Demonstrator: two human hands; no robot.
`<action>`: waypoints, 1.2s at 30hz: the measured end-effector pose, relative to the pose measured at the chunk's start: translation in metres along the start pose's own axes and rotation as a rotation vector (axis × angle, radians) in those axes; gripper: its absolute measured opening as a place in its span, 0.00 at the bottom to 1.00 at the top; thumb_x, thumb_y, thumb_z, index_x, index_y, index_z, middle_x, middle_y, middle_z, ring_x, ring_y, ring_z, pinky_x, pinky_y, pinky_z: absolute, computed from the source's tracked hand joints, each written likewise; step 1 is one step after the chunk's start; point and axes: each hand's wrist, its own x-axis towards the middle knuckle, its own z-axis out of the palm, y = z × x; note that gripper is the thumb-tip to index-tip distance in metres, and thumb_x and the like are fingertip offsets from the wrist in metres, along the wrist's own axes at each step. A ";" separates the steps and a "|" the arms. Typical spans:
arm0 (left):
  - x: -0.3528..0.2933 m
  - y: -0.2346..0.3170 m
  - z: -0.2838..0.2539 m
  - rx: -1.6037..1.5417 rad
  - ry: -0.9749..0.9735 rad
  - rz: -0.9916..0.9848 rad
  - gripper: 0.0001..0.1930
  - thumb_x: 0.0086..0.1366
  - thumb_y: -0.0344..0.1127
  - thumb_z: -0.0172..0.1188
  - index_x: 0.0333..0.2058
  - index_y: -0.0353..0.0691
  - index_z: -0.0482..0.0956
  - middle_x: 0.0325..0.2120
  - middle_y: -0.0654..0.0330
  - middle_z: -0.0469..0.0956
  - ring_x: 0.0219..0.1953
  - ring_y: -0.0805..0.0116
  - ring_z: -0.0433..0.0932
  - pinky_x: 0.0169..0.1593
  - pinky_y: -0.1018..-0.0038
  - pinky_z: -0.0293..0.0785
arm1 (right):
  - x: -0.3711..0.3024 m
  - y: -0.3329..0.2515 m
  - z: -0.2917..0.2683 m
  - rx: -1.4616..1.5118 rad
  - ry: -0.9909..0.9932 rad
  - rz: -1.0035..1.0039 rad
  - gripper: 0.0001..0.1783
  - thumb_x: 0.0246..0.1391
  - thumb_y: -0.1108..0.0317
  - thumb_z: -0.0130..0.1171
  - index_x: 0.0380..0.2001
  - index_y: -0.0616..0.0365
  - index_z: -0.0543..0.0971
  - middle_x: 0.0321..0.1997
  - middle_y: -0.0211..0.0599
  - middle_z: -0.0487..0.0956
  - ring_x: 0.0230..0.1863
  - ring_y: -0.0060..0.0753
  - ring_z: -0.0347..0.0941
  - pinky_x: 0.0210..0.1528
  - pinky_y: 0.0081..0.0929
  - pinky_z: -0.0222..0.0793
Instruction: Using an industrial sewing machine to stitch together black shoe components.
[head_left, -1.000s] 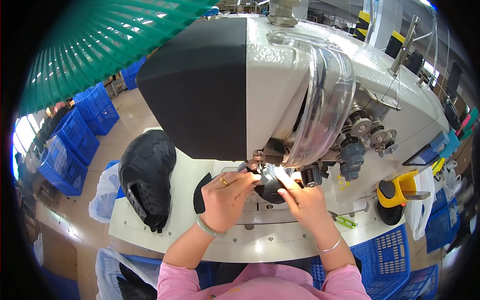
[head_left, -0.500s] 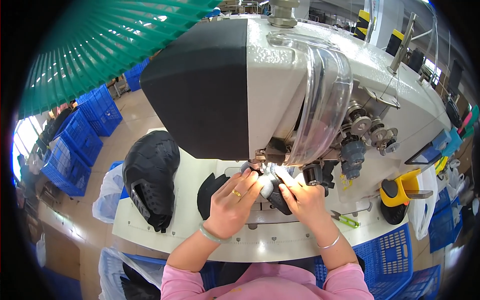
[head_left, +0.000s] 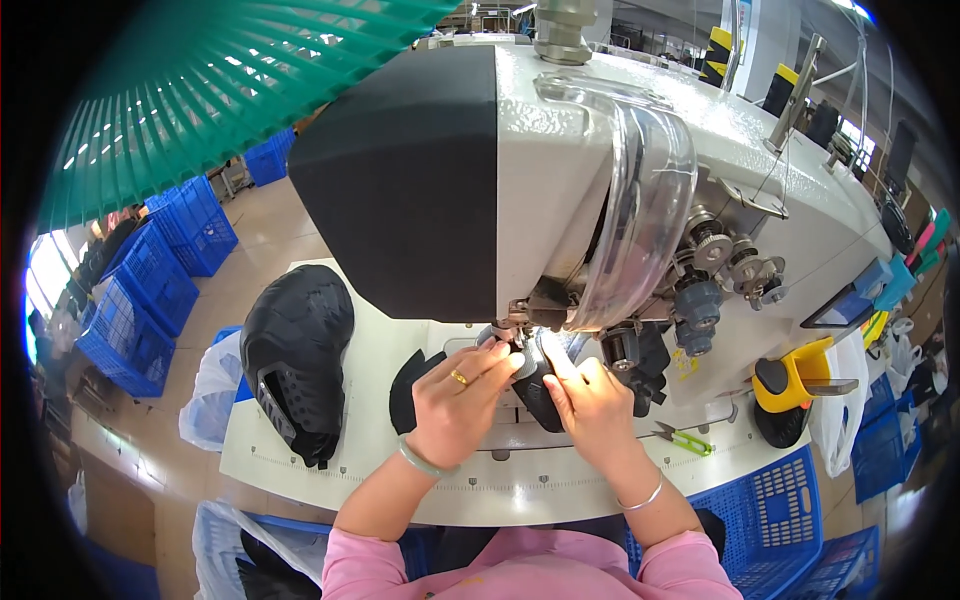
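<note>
My left hand (head_left: 458, 402), with a gold ring and a green bangle, pinches a black shoe upper piece (head_left: 535, 382) under the needle area of a large white and black sewing machine (head_left: 560, 170). My right hand (head_left: 592, 402) presses the same black piece from the right, index finger stretched toward the needle. Both hands meet right below the machine head, on the white work table (head_left: 380, 470). Part of the piece is hidden by my fingers.
A pile of black shoe uppers (head_left: 296, 355) lies at the table's left. Green-handled snips (head_left: 684, 438) lie right of my right hand. A yellow and black holder (head_left: 790, 380) stands at the far right. Blue crates (head_left: 150, 290) line the floor left, another blue crate (head_left: 790, 520) lower right.
Both hands have shifted slightly right and closer under the machine head, and the black piece has turned between my fingers.
</note>
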 end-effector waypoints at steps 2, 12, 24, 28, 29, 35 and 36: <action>-0.001 0.005 0.002 0.043 0.005 0.004 0.14 0.46 0.18 0.65 0.35 0.31 0.83 0.35 0.53 0.81 0.36 0.55 0.82 0.40 0.68 0.81 | 0.002 -0.003 -0.002 -0.010 -0.013 0.014 0.13 0.55 0.62 0.63 0.42 0.53 0.79 0.25 0.34 0.69 0.25 0.35 0.71 0.25 0.31 0.68; -0.005 -0.003 0.003 0.116 -0.025 0.088 0.14 0.46 0.21 0.61 0.36 0.32 0.81 0.38 0.54 0.79 0.43 0.55 0.82 0.45 0.68 0.82 | -0.001 -0.017 0.004 -0.091 0.046 0.055 0.23 0.55 0.64 0.63 0.54 0.54 0.78 0.24 0.32 0.66 0.23 0.33 0.67 0.26 0.30 0.67; 0.003 -0.007 -0.003 -0.145 0.018 -0.147 0.09 0.47 0.20 0.65 0.31 0.34 0.83 0.32 0.55 0.82 0.35 0.58 0.84 0.39 0.71 0.82 | -0.001 -0.011 -0.006 0.026 -0.158 0.046 0.28 0.58 0.64 0.59 0.62 0.56 0.70 0.32 0.40 0.72 0.23 0.38 0.75 0.25 0.31 0.73; -0.002 -0.007 -0.002 -0.113 -0.016 -0.131 0.11 0.47 0.18 0.65 0.32 0.33 0.83 0.34 0.54 0.82 0.37 0.56 0.84 0.39 0.71 0.82 | -0.003 -0.014 0.000 -0.025 -0.111 0.044 0.28 0.59 0.64 0.58 0.62 0.56 0.69 0.34 0.43 0.72 0.21 0.40 0.75 0.23 0.32 0.73; -0.004 -0.008 0.000 -0.054 0.010 -0.012 0.12 0.46 0.18 0.64 0.32 0.34 0.83 0.35 0.54 0.81 0.38 0.55 0.84 0.40 0.70 0.82 | -0.003 -0.015 0.001 -0.025 -0.111 0.042 0.28 0.59 0.64 0.58 0.62 0.56 0.69 0.34 0.43 0.72 0.21 0.40 0.75 0.23 0.32 0.73; -0.006 -0.009 0.000 0.029 -0.007 0.107 0.14 0.45 0.19 0.61 0.34 0.33 0.83 0.37 0.53 0.81 0.41 0.54 0.83 0.43 0.67 0.83 | -0.002 -0.021 0.002 -0.046 -0.088 0.073 0.27 0.59 0.65 0.58 0.61 0.58 0.69 0.36 0.45 0.73 0.21 0.41 0.75 0.22 0.33 0.74; -0.005 -0.009 0.000 0.028 -0.006 0.107 0.14 0.45 0.19 0.61 0.34 0.33 0.83 0.37 0.53 0.81 0.41 0.54 0.83 0.43 0.67 0.83 | -0.002 -0.023 0.003 -0.058 -0.096 0.085 0.27 0.58 0.65 0.58 0.61 0.58 0.69 0.35 0.45 0.73 0.21 0.41 0.76 0.22 0.33 0.74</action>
